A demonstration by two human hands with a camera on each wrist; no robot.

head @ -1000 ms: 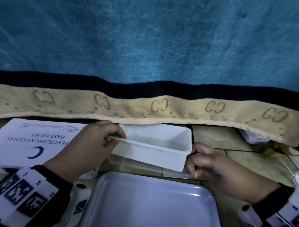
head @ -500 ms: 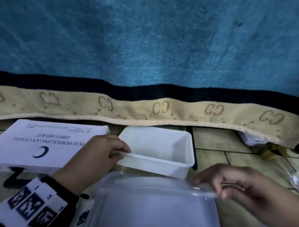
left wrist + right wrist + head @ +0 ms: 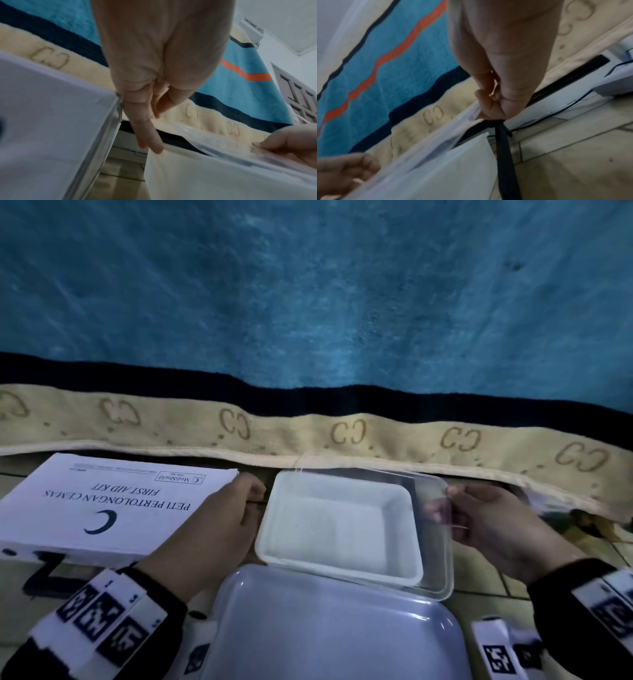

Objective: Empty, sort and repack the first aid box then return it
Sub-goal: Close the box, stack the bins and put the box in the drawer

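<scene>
At centre frame the white tray (image 3: 339, 529) sits beside the first aid box (image 3: 102, 508); the right hand (image 3: 496, 529) pinches a clear lid (image 3: 433, 501) over it, the left hand (image 3: 219, 522) touches its rim with straight fingers.

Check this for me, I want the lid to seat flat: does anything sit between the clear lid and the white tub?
Nothing lies inside the white tub. The right hand pinches the clear lid, tilted above it. Only the left hand's fingertips touch the tub's left rim and may need to clear.
</scene>
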